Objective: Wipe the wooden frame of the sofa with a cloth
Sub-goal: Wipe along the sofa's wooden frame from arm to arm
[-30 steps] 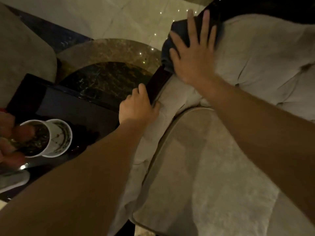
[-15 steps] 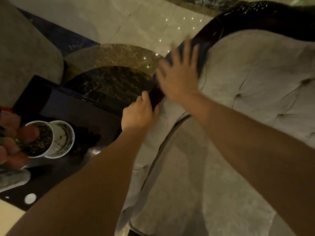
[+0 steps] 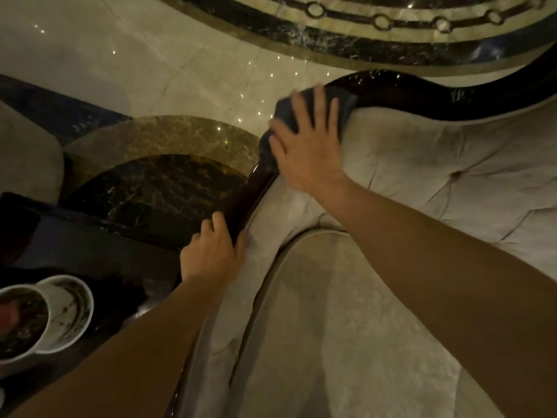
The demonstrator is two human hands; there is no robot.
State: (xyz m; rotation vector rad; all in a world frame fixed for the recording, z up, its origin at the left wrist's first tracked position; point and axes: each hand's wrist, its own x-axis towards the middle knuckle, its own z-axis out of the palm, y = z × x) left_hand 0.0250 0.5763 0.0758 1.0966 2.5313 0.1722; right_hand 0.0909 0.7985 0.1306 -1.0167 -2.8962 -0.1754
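Right hand (image 3: 306, 147) lies flat, fingers spread, palm pressing the dark cloth (image 3: 346, 99) onto the frame (image 3: 391, 86) at the bend where the backrest top curves down toward the arm. No closed grip on the cloth, just an open palm on it; cloth edges show past the fingertips and below the thumb side. Left hand (image 3: 212, 251) sits lower on the frame, fingers curled over its outer edge, grip clamped on the wood, thumb on the upholstery side. Frame is dark, glossy, running from the left hand up past the cloth and along the top of the tufted backrest (image 3: 452, 176). Seat cushion (image 3: 346, 327) lies just inside the frame, under both forearms. Outside the frame, beside the left hand: a dark bench (image 3: 75, 236) carrying a white pot (image 3: 64, 315), partly cut off by the picture edge. Beyond the frame is polished marble floor (image 3: 150, 55).
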